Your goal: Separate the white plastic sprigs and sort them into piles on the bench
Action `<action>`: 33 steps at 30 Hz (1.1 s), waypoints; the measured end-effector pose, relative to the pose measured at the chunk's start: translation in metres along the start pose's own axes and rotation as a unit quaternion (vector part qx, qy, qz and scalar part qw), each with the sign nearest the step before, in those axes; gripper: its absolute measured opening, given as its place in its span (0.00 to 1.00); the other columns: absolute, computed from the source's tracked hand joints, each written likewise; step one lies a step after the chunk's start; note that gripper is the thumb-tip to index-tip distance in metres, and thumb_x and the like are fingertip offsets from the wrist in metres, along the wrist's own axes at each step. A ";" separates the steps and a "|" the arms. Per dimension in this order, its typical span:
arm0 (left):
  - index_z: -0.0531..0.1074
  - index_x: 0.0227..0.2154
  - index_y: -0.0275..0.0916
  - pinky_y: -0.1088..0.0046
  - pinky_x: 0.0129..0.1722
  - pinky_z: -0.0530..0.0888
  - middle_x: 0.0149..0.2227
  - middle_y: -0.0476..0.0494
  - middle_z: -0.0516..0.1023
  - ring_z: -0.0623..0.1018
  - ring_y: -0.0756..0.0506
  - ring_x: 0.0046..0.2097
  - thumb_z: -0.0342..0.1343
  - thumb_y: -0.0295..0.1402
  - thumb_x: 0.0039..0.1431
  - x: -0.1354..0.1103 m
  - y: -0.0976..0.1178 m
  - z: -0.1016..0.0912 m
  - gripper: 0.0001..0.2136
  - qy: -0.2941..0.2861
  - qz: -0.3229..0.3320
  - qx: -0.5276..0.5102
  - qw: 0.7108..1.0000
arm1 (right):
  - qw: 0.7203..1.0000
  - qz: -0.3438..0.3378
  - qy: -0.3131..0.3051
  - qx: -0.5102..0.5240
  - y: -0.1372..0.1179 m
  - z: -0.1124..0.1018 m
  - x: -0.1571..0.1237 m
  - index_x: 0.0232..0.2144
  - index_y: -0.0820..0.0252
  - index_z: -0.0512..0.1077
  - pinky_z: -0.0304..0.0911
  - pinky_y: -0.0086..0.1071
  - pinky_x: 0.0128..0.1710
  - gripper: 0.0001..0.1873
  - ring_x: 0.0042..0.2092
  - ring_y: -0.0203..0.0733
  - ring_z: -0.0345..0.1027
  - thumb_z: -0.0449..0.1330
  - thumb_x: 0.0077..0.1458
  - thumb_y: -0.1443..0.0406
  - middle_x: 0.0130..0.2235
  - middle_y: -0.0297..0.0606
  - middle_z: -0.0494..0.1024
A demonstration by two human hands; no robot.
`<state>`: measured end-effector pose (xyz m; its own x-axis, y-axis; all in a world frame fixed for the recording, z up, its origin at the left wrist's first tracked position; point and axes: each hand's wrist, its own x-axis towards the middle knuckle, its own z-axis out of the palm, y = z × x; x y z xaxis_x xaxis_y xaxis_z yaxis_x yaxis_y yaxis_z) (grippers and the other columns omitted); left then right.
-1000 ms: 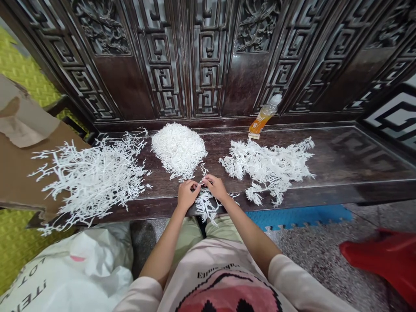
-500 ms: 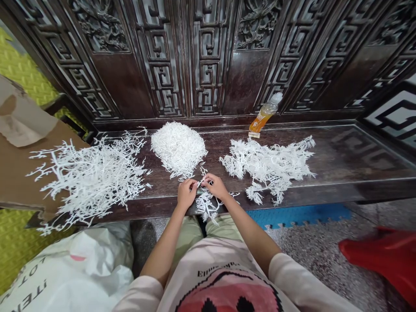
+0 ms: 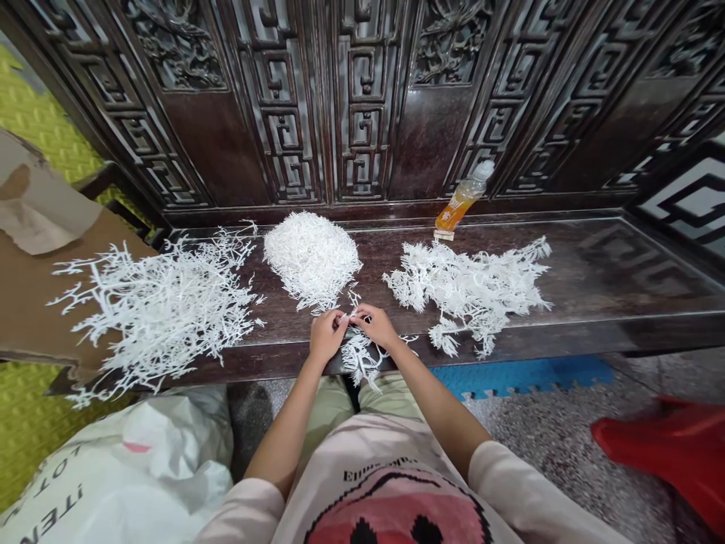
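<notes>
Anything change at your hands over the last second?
Very little. The left hand has edged slightly toward the right hand; both stay pinched on the white sprig, with nothing visibly taken or let go. The left pile, middle pile, right pile and orange bottle stayed as they were.

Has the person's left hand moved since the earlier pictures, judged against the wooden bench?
No, not noticeably: the left hand stays in the same place against the dark wooden bench, just below the dense pile of white sprigs.
</notes>
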<state>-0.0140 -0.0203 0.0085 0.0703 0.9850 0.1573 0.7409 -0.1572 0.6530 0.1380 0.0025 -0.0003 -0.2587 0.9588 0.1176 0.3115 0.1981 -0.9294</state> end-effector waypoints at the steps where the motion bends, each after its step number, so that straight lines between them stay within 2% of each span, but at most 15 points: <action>1: 0.69 0.31 0.41 0.71 0.37 0.63 0.30 0.49 0.73 0.70 0.49 0.31 0.46 0.39 0.54 0.000 0.000 0.000 0.10 -0.004 0.000 0.000 1.000 | 1.000 0.001 -0.001 -0.001 0.000 0.000 0.000 0.28 0.60 0.67 0.59 0.29 0.36 0.07 0.32 0.36 0.67 0.55 0.46 0.62 0.29 0.34 0.73; 6: 0.66 0.40 0.42 0.69 0.40 0.62 0.36 0.47 0.74 0.71 0.47 0.38 0.44 0.39 0.56 0.000 -0.003 0.002 0.12 -0.014 0.001 0.003 1.000 | 1.000 -0.005 -0.007 -0.004 0.002 0.000 0.000 0.29 0.60 0.67 0.59 0.29 0.36 0.08 0.32 0.36 0.67 0.55 0.47 0.61 0.28 0.34 0.73; 9: 0.67 0.36 0.42 0.68 0.41 0.61 0.38 0.47 0.73 0.70 0.46 0.42 0.41 0.39 0.57 0.000 -0.004 0.003 0.11 -0.024 0.009 0.022 0.999 | 1.000 -0.013 -0.011 -0.007 0.003 0.001 0.001 0.29 0.60 0.67 0.59 0.29 0.37 0.08 0.33 0.36 0.67 0.55 0.48 0.61 0.29 0.35 0.73; 12: 0.67 0.31 0.42 0.69 0.40 0.61 0.35 0.48 0.74 0.70 0.46 0.40 0.40 0.37 0.58 0.001 -0.004 0.004 0.11 -0.031 0.012 0.032 0.999 | 1.000 -0.016 -0.015 -0.009 0.004 0.002 0.001 0.29 0.60 0.67 0.59 0.29 0.37 0.08 0.34 0.36 0.67 0.55 0.48 0.61 0.30 0.35 0.73; 16: 0.67 0.31 0.41 0.70 0.39 0.61 0.34 0.48 0.74 0.70 0.47 0.38 0.41 0.35 0.57 0.001 -0.003 0.002 0.10 -0.016 0.014 0.016 1.000 | 0.999 -0.023 -0.020 -0.030 0.005 0.003 0.002 0.30 0.59 0.67 0.58 0.29 0.35 0.08 0.32 0.36 0.65 0.54 0.48 0.61 0.29 0.34 0.73; 23: 0.68 0.26 0.41 0.72 0.37 0.62 0.30 0.48 0.73 0.70 0.48 0.36 0.43 0.32 0.55 0.000 -0.002 0.001 0.09 -0.003 0.012 0.009 1.000 | 0.986 -0.050 -0.037 -0.155 0.003 0.002 0.002 0.29 0.58 0.70 0.53 0.28 0.35 0.07 0.31 0.36 0.60 0.54 0.50 0.61 0.27 0.33 0.72; 28: 0.68 0.32 0.41 0.71 0.39 0.64 0.34 0.48 0.73 0.70 0.48 0.36 0.44 0.31 0.54 -0.001 -0.003 0.002 0.08 0.016 0.009 -0.026 1.000 | 0.976 -0.063 -0.039 -0.202 0.003 0.004 0.001 0.28 0.58 0.69 0.50 0.28 0.35 0.06 0.31 0.35 0.59 0.54 0.51 0.62 0.27 0.33 0.71; 33: 0.69 0.35 0.41 0.69 0.39 0.65 0.33 0.47 0.72 0.70 0.48 0.35 0.46 0.31 0.53 0.000 -0.003 0.002 0.09 0.010 0.009 -0.021 1.000 | 0.981 -0.084 -0.039 -0.169 0.005 0.003 0.002 0.27 0.59 0.68 0.52 0.29 0.37 0.06 0.35 0.37 0.60 0.53 0.52 0.64 0.30 0.35 0.71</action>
<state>-0.0151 -0.0200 0.0045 0.0703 0.9804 0.1839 0.7109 -0.1786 0.6803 0.1357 0.0051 -0.0054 -0.3981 0.8906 0.2199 0.5407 0.4214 -0.7280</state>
